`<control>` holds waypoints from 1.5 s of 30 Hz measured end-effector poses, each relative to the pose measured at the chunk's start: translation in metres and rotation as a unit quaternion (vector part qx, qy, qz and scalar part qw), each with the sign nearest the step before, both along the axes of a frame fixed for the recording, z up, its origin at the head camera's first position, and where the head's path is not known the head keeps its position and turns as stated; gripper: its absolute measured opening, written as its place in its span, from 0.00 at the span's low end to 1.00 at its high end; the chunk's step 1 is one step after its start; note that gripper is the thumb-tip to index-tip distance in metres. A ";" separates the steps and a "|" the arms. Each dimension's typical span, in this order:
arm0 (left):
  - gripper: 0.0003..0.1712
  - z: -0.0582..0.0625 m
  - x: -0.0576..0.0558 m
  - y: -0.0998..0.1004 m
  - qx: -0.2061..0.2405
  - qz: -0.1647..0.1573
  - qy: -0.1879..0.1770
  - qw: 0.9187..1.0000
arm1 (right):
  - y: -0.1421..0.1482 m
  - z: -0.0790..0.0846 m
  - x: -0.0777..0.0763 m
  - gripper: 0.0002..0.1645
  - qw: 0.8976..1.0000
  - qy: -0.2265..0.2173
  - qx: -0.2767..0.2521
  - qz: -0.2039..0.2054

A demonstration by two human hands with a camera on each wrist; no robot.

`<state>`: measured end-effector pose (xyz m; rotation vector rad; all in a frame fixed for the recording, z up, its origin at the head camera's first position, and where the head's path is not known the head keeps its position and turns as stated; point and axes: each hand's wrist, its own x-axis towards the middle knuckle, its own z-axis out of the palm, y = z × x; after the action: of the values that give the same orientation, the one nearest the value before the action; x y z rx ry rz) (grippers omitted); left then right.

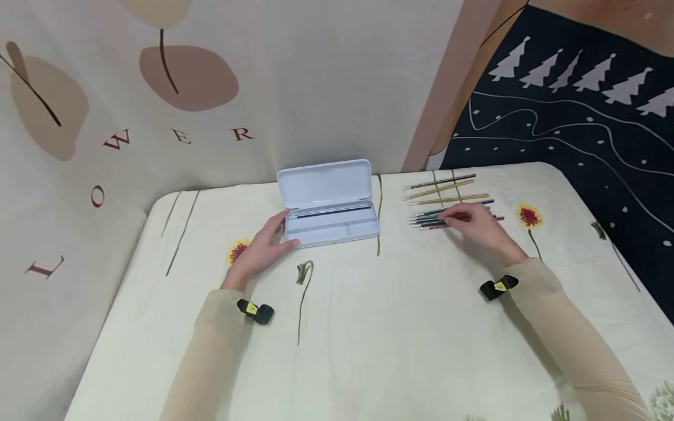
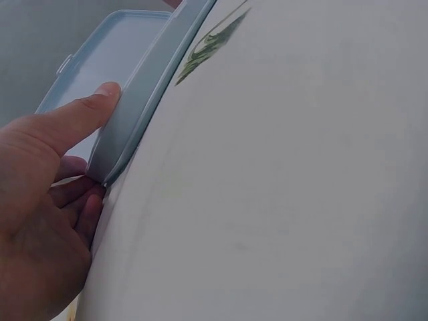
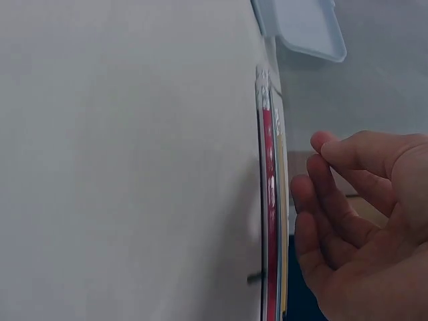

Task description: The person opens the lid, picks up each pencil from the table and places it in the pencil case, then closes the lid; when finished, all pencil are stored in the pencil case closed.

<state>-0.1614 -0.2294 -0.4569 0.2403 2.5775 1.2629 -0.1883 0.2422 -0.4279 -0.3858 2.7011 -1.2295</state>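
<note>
An open pale-blue pencil case (image 1: 337,231) stands at the table's middle back, lid upright, with one dark pencil (image 1: 329,211) lying in its tray. My left hand (image 1: 263,248) rests at the case's left front corner. Its thumb (image 2: 80,114) lies straight against the case wall (image 2: 130,124), with the fingers loosely bent beside the corner. To the right lie several loose pencils (image 1: 429,221). My right hand (image 1: 476,225) hovers over the nearest bunch, fingertips at them. In the right wrist view the hand (image 3: 361,221) is relaxed beside the red pencil (image 3: 269,174), with nothing between thumb and forefinger.
A cream cloth (image 1: 368,327) with printed flowers covers the table. A few tan and dark pencils (image 1: 447,190) lie further back on the right. A patterned curtain hangs behind, and a dark blue cloth with white trees (image 1: 579,117) hangs at the right.
</note>
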 end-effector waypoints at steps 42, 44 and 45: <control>0.50 -0.002 -0.001 0.001 -0.002 -0.002 0.007 1.000 | 0.068 -0.005 0.003 0.15 0.997 -0.060 0.045 -0.019; 0.50 -0.003 -0.002 0.000 -0.001 -0.003 0.009 1.000 | 0.069 -0.007 0.003 0.14 0.998 -0.053 0.041 -0.007; 0.50 -0.003 -0.002 0.000 -0.001 -0.003 0.009 1.000 | 0.069 -0.008 0.004 0.14 0.998 -0.049 0.037 -0.002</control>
<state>-0.1631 -0.2289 -0.4600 0.2600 2.5908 1.2620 -0.1848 0.3109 -0.4355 -0.3034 2.6566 -1.1136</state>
